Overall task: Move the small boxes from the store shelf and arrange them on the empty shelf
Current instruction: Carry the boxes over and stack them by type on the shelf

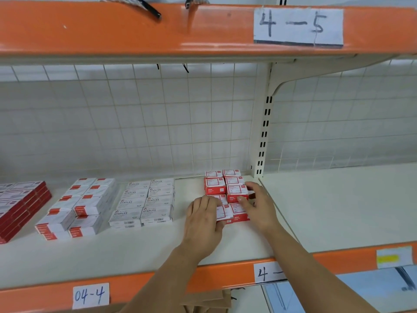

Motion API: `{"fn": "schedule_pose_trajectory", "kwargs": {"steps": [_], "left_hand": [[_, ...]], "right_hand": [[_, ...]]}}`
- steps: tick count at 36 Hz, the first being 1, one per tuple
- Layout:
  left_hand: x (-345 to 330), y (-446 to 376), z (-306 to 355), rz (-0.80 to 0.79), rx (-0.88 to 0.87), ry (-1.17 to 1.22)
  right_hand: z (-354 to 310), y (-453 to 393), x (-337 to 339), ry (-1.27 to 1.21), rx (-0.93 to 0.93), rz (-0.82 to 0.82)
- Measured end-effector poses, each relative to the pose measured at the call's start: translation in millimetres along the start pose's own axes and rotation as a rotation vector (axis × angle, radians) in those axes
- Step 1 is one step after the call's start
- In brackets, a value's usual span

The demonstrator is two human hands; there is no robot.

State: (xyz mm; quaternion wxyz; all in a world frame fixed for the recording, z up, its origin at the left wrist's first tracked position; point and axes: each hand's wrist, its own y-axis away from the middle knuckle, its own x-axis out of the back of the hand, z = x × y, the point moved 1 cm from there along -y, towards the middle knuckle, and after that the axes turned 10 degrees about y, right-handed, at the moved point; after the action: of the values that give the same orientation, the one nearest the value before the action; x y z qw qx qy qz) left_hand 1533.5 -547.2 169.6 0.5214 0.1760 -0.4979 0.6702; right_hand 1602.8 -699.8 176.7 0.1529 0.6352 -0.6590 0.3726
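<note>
At the far left of the white shelf (135, 251) lies a stack of dark red boxes (21, 206), partly cut off by the frame edge. Just beside it to the right sit two rows of white boxes with red ends (79, 207), stacked in layers. Next come two rows of white staple boxes (146, 199), printed "STAPLES", with barcodes on the front ends.

A bare strip of shelf separates these from the small red-and-white boxes (222, 181), which stand in two columns running from the wire-grid back panel (135, 123) toward the front, close to the slotted upright post (262, 136).

The left hand (203, 219) lies palm down on the near left of this group, its fingers (212, 203) fairly straight and pressing the tops of the front boxes, thumb against the front box's side. The right hand (259, 204) is at the group's right side; its fingers are curled round one box in the right column, with the thumb on the box's near face.

Right of the post the next shelf bay (338, 199) stretches away. On the orange front rail (225, 276) are paper labels reading "04-4" (91, 295) and "4-" (268, 272); the upper rail carries a label "4-5" (298, 26).
</note>
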Motion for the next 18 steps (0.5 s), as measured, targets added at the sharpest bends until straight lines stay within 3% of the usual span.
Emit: {"fn": "schedule_pose_trajectory", "kwargs": {"steps": [4, 11, 15, 18], "left_hand": [[10.9, -12.4, 4.9, 0.103, 0.029, 0.037], [13.4, -34.7, 2.2, -0.013, 0.076, -0.007], [11.1, -35.6, -2.2, -0.008, 0.083, -0.033], [8.7, -34.0, -4.9, 0.028, 0.076, -0.029]], "right_hand": [[0.4, -0.7, -1.8, 0.067, -0.006, 0.049], [1.4, -0.8, -2.6, 0.064, -0.048, 0.025], [0.9, 0.0, -2.7, 0.074, -0.034, -0.006], [-0.3, 2.0, 0.3, 0.109, -0.008, 0.061]]}}
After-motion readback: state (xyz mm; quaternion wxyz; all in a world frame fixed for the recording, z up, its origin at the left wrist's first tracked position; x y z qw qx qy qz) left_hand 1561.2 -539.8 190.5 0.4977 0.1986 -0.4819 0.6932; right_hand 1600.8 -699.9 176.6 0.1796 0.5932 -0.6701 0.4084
